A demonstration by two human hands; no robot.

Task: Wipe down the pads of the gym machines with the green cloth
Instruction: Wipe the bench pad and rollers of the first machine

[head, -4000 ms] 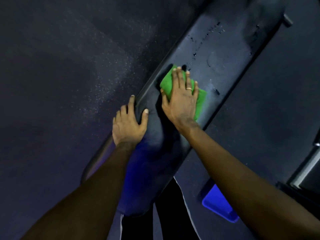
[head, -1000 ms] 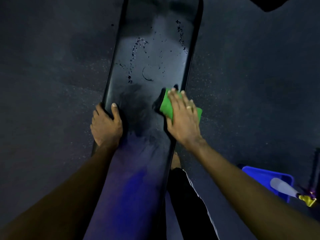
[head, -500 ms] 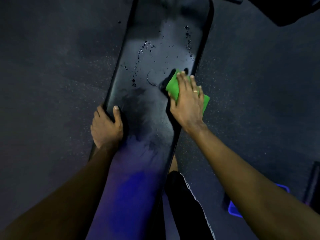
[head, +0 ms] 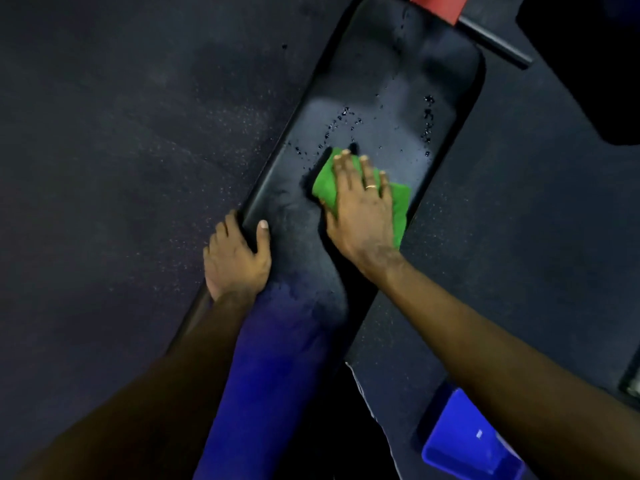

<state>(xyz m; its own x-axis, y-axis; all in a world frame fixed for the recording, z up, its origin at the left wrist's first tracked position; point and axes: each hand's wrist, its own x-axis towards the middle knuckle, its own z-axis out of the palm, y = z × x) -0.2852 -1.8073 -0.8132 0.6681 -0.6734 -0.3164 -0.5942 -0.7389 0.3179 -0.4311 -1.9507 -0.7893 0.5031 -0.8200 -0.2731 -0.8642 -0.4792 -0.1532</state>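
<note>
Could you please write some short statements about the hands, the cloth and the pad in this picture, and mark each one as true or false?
1. The right hand presses flat on the green cloth. True.
2. The left hand holds a spray bottle. False: it grips the edge of the pad.
3. Droplets lie on the pad beyond the green cloth. True.
4. A blue container is on the floor. True.
5. The green cloth lies in the blue container. False: it lies on the pad, under the right hand.
</note>
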